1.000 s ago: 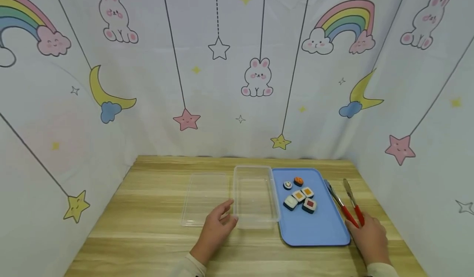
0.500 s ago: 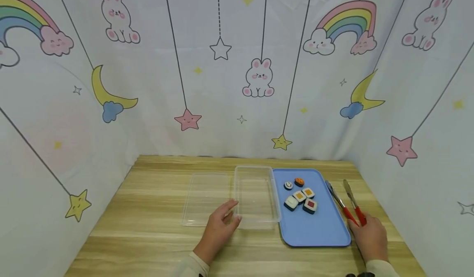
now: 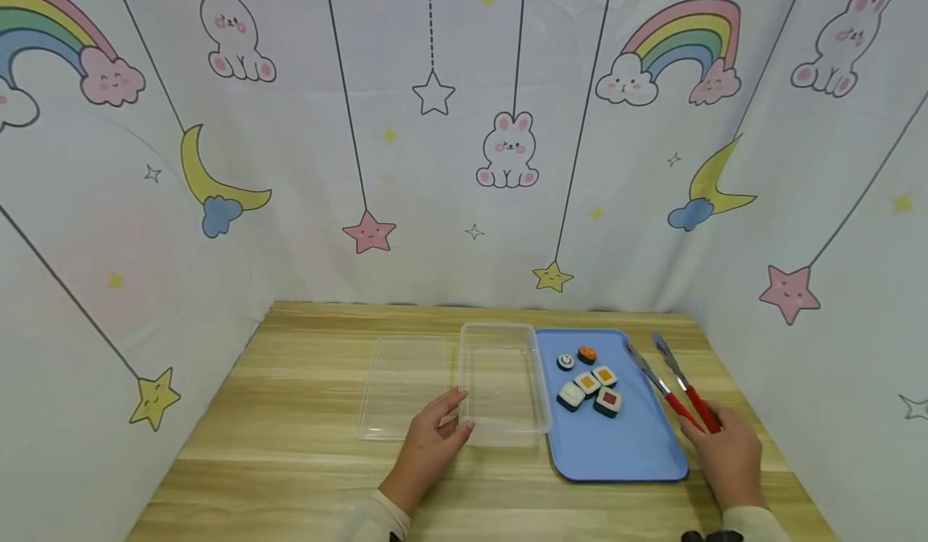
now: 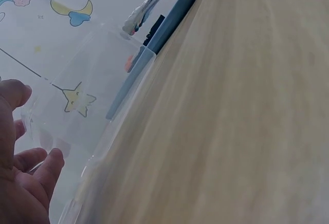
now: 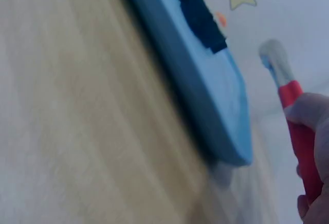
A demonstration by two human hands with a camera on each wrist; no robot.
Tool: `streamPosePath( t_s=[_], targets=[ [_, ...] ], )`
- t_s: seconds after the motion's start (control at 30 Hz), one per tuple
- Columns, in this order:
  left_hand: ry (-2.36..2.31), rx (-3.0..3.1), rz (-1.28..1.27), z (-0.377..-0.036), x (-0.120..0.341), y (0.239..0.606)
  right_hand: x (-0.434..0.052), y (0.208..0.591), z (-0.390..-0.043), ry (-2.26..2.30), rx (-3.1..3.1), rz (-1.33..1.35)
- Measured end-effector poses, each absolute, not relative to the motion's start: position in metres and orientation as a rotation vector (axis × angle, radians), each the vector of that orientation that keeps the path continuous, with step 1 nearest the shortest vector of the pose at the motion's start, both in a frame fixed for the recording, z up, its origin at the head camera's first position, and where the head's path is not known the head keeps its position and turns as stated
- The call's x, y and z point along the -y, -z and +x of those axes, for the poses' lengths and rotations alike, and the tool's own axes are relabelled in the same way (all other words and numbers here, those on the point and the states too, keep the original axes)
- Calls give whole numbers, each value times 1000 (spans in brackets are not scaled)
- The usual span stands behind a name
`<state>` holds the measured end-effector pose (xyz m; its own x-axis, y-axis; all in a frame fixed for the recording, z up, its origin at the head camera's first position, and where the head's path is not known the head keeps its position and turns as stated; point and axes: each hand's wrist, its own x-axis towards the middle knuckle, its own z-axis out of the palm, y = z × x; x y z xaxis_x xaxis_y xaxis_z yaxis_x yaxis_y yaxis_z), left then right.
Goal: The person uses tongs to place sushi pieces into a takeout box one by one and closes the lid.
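Observation:
My right hand [image 3: 727, 453] grips the red handles of metal tongs [image 3: 689, 393], whose arms stand apart, raised at the right edge of the blue tray [image 3: 616, 453]. In the right wrist view the tongs [image 5: 300, 147] are off the table. Several toy sushi pieces [image 3: 587, 382] sit on the tray: white-topped ones with yellow or red centres, an orange-topped one and a small round one. My left hand [image 3: 428, 445], fingers loosely bent, rests at the left front corner of a clear plastic box [image 3: 500, 433]. Whether its fingertips press the wall is hard to tell.
A clear flat lid [image 3: 399, 389] lies on the wooden table [image 3: 304, 413], left of the box. The box's right rim meets the tray's left edge. A white curtain [image 3: 435, 268] with cartoon prints surrounds the table at the back and sides.
My right hand has lifted the tongs off the table and swung their tips up and left, towards the tray. My left hand has shifted slightly right and then stays by the box.

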<state>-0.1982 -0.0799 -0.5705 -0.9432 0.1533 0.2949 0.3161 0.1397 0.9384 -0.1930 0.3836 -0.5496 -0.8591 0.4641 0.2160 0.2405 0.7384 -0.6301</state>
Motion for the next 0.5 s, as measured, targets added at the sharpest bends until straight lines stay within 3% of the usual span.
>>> streamPosePath(
  t_s=[0.5],
  targets=[
    [1945, 2290, -478, -197, 80, 568, -358, 519, -210, -829, 2799, -321]
  ],
)
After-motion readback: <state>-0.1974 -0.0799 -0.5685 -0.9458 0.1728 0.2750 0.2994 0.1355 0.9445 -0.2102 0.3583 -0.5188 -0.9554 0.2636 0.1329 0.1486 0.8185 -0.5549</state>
